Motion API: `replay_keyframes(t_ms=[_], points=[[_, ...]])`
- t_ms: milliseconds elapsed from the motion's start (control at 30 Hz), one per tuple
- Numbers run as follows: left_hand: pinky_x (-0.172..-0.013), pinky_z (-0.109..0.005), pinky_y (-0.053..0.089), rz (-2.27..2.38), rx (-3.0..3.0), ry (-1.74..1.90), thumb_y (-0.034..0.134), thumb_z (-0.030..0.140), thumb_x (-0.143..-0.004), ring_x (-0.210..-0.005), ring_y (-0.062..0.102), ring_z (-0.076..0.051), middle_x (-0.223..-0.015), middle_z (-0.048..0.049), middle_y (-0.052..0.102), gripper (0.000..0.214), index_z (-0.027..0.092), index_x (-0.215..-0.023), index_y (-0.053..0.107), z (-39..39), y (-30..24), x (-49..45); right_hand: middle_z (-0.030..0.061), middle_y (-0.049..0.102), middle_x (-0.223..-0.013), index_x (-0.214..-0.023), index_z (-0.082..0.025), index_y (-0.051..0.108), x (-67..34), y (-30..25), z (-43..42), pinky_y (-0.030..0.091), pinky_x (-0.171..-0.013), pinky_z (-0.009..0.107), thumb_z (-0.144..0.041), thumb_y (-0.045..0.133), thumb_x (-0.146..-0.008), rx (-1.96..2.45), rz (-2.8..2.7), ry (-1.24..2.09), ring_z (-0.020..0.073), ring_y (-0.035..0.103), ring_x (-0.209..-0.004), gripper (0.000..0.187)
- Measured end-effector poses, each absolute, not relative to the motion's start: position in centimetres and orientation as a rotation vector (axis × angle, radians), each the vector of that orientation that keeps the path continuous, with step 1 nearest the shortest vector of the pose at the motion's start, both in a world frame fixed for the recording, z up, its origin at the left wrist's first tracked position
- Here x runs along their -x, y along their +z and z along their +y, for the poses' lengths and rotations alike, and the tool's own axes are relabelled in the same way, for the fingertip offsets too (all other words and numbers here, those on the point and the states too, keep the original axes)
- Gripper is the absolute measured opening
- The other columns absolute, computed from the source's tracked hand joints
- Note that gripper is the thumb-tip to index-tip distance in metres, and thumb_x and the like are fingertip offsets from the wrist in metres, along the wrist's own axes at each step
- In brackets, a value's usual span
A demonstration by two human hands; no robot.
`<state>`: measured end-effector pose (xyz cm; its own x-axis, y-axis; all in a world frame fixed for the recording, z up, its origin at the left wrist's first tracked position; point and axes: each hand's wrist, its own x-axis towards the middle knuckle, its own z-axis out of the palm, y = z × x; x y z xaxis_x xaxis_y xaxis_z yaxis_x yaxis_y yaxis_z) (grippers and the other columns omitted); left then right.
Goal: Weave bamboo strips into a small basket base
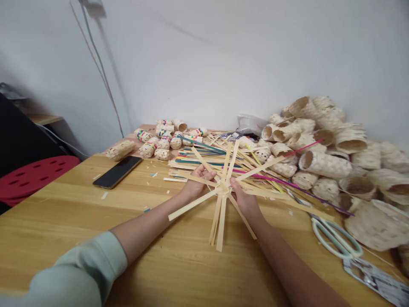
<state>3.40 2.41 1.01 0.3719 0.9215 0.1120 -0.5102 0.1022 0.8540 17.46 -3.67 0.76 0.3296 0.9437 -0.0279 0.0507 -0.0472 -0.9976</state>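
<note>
A star of flat bamboo strips, crossed at a small woven centre, is held above the wooden table. My left hand grips it from the left, fingers closed around several strips. My right hand pinches it from the right, thumb next to the centre. Behind the hands lies a loose pile of plain and coloured strips, with pink and purple ones running off to the right.
A black phone lies on the left. Small woven tubes with coloured bands sit at the back. A big heap of woven baskets fills the right. Scissors lie on the right. A red stool stands left of the table.
</note>
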Motion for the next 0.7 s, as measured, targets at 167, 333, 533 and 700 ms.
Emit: replay_keyframes(t_ms=[167,333,533,700], points=[[-0.051,-0.020,0.044,0.565,-0.980,1.146,0.081,0.028,-0.059,-0.049,0.057,-0.010,-0.058,0.0031,0.062,0.041,0.016,-0.084,0.050,2.3,1.5,-3.4,0.0057,0.070,-0.102,-0.095,-0.020,0.072,-17.5,0.2,-3.4,0.031,-0.106,0.039,-0.051,0.059,-0.075,1.456,-1.043,0.838,0.0260,0.056,-0.113,0.039],[-0.046,-0.020,0.042,0.581,-0.859,1.139,0.081,0.025,-0.057,-0.043,0.054,-0.009,-0.052,0.0046,0.058,0.040,0.016,-0.079,0.049,2.3,1.4,-3.6,0.0040,0.069,-0.103,-0.088,-0.023,0.073,-17.4,-0.5,-3.1,0.032,-0.106,0.036,-0.048,0.060,-0.075,1.458,-1.106,0.755,0.0256,0.052,-0.117,0.031],[-0.050,-0.021,0.045,0.530,-0.736,1.051,0.077,0.020,-0.060,-0.047,0.055,-0.009,-0.055,0.0031,0.058,0.030,0.015,-0.072,0.050,2.6,0.7,-3.8,0.0042,0.066,-0.113,-0.090,-0.022,0.072,-17.3,-0.8,-3.0,0.025,-0.110,0.039,-0.049,0.056,-0.076,1.506,-1.074,0.735,0.0253,0.049,-0.120,0.035],[-0.052,-0.022,0.046,0.550,-0.735,1.070,0.073,0.015,-0.063,-0.049,0.057,-0.010,-0.058,0.0024,0.059,0.027,0.016,-0.073,0.048,2.6,0.5,-3.7,0.0053,0.068,-0.107,-0.092,-0.020,0.071,-17.2,-0.8,-3.1,0.035,-0.104,0.039,-0.050,0.056,-0.075,1.527,-1.030,0.761,0.0260,0.056,-0.112,0.038]])
